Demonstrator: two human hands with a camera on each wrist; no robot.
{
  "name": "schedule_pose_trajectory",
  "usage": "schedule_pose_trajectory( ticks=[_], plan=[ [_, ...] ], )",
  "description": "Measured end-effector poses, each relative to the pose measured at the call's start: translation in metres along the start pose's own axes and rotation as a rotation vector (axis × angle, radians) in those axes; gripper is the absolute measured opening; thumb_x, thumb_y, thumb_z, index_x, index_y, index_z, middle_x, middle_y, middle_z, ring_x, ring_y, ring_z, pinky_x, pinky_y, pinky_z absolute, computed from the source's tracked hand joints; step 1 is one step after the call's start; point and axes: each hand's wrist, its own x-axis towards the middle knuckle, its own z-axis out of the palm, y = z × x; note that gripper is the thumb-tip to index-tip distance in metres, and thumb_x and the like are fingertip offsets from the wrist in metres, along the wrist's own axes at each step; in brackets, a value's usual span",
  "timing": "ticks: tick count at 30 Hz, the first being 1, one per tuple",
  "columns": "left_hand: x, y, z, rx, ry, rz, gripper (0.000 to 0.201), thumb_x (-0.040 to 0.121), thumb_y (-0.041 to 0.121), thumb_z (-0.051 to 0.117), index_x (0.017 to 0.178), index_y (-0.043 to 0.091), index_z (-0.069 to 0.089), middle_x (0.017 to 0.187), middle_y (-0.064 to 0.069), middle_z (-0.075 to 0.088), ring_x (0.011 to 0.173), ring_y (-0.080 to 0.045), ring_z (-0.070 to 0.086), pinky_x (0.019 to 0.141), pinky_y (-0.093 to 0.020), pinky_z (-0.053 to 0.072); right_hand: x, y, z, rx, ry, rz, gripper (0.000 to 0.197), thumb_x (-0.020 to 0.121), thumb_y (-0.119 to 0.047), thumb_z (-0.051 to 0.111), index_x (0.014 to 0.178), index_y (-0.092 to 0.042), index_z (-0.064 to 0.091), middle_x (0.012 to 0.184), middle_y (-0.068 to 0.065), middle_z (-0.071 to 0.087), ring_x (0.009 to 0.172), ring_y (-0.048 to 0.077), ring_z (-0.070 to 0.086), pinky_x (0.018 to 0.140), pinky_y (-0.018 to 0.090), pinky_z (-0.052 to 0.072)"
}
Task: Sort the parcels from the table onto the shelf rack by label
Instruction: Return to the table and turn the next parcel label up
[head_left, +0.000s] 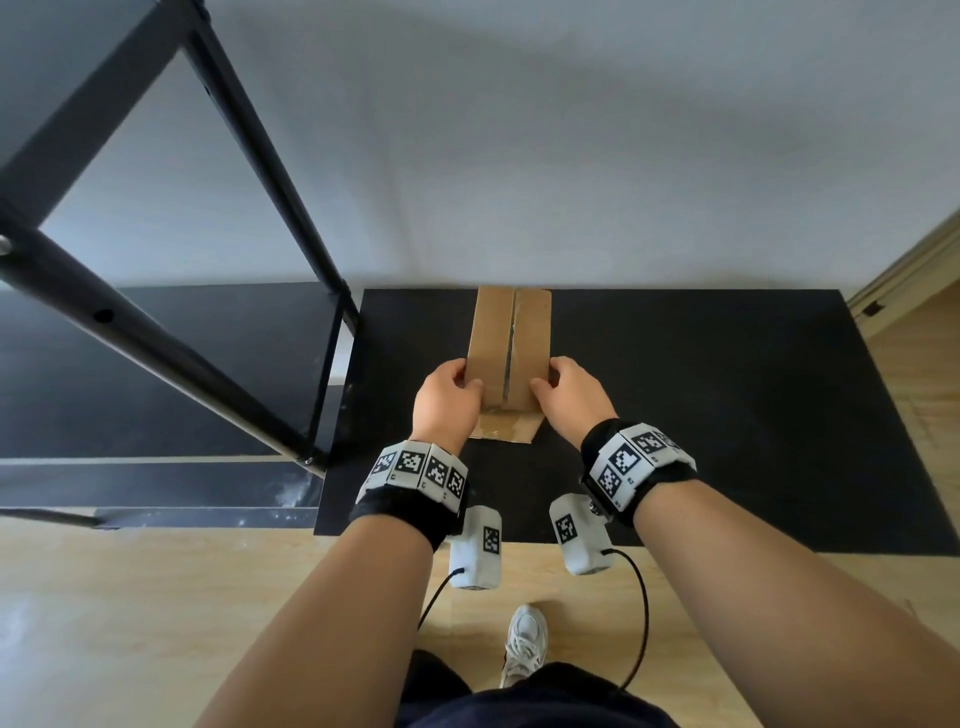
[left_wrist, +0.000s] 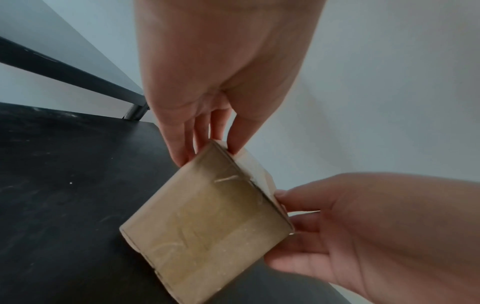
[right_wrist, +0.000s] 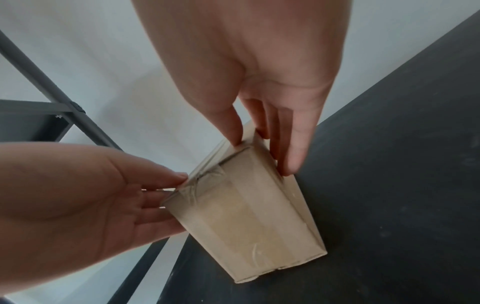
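Note:
One brown cardboard parcel lies lengthwise on the black table, with a taped seam running along its top. No label shows on it. My left hand pinches its near left edge, thumb on top and fingers down the side. My right hand pinches the near right edge the same way. In the left wrist view the left fingers press the parcel at its upper corner. In the right wrist view the right fingers lie along the side of the parcel, whose bottom edge meets the table.
The black metal shelf rack stands directly left of the table, its dark lower shelf bare. A white wall runs behind both. Wood floor lies in front, and my shoe is below.

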Motion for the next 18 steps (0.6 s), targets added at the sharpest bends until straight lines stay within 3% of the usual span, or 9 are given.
schedule_pose_trajectory(
  ticks=[4, 8, 11, 14, 18],
  plan=[
    [-0.001, 0.005, -0.008, 0.014, 0.121, 0.033, 0.039, 0.102, 0.018, 0.048, 0.139, 0.013, 0.056, 0.132, -0.003, 0.063, 0.115, -0.016, 0.060, 0.084, -0.022, 0.043, 0.004, -0.004, 0.005, 0.021, -0.046, -0.005, 0.040, 0.100, -0.023, 0.047, 0.137, -0.008, 0.047, 0.130, 0.011, 0.061, 0.116, 0.028, 0.059, 0.089, 0.032, 0.044],
    [0.000, 0.004, -0.008, 0.055, 0.063, 0.106, 0.037, 0.102, 0.016, 0.046, 0.136, 0.014, 0.060, 0.133, -0.006, 0.060, 0.120, -0.020, 0.059, 0.085, -0.022, 0.042, 0.005, 0.000, 0.007, 0.000, -0.081, 0.042, 0.057, 0.100, -0.016, 0.044, 0.154, -0.017, 0.026, 0.137, 0.013, 0.056, 0.121, 0.030, 0.056, 0.094, 0.035, 0.044],
    [0.001, 0.005, -0.004, 0.071, 0.018, 0.144, 0.035, 0.101, 0.013, 0.048, 0.132, 0.016, 0.063, 0.131, -0.006, 0.059, 0.118, -0.022, 0.059, 0.089, -0.025, 0.046, 0.005, 0.007, 0.004, 0.000, -0.038, 0.053, 0.053, 0.098, -0.013, 0.043, 0.150, -0.020, 0.035, 0.135, 0.013, 0.057, 0.118, 0.031, 0.058, 0.095, 0.038, 0.049],
    [0.004, 0.003, 0.000, 0.089, 0.009, 0.140, 0.035, 0.099, 0.013, 0.053, 0.133, 0.016, 0.062, 0.131, -0.006, 0.058, 0.114, -0.020, 0.059, 0.083, -0.024, 0.046, 0.006, 0.012, 0.000, 0.015, 0.038, 0.037, 0.043, 0.098, -0.017, 0.044, 0.141, -0.016, 0.047, 0.133, 0.015, 0.056, 0.114, 0.031, 0.059, 0.090, 0.037, 0.049],
    [0.006, -0.006, 0.006, 0.159, -0.059, 0.095, 0.050, 0.092, 0.014, 0.063, 0.141, 0.016, 0.053, 0.140, -0.007, 0.051, 0.123, -0.025, 0.056, 0.096, -0.032, 0.051, 0.004, 0.015, -0.006, 0.077, 0.090, 0.047, 0.040, 0.102, -0.030, 0.038, 0.134, -0.010, 0.053, 0.127, 0.015, 0.060, 0.113, 0.031, 0.058, 0.093, 0.038, 0.045]
  ],
)
